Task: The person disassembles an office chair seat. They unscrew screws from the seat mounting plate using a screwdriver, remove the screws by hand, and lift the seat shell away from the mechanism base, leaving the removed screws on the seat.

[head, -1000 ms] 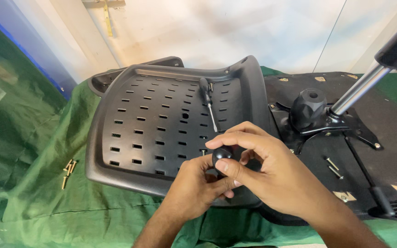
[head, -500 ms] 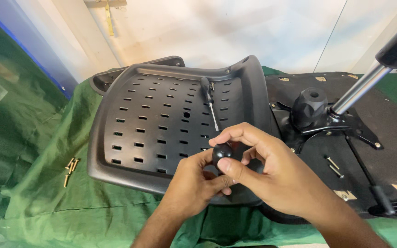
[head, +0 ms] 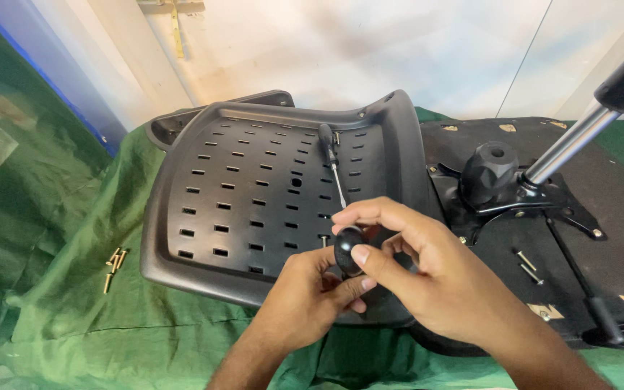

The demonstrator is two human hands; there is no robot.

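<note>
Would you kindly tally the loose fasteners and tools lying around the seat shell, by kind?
Brass screws on the green cloth: about 4, bunched, so the count is uncertain
Silver bolts on the black base: 2
Screwdriver on the seat shell: 1
Black knob, held by both hands: 1
Total: about 8

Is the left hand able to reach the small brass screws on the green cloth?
Probably yes: the brass screws lie uncovered on the green cloth, left of the left hand.

Bare hands (head: 370,289), forearms uncovered, no sleeves.
</note>
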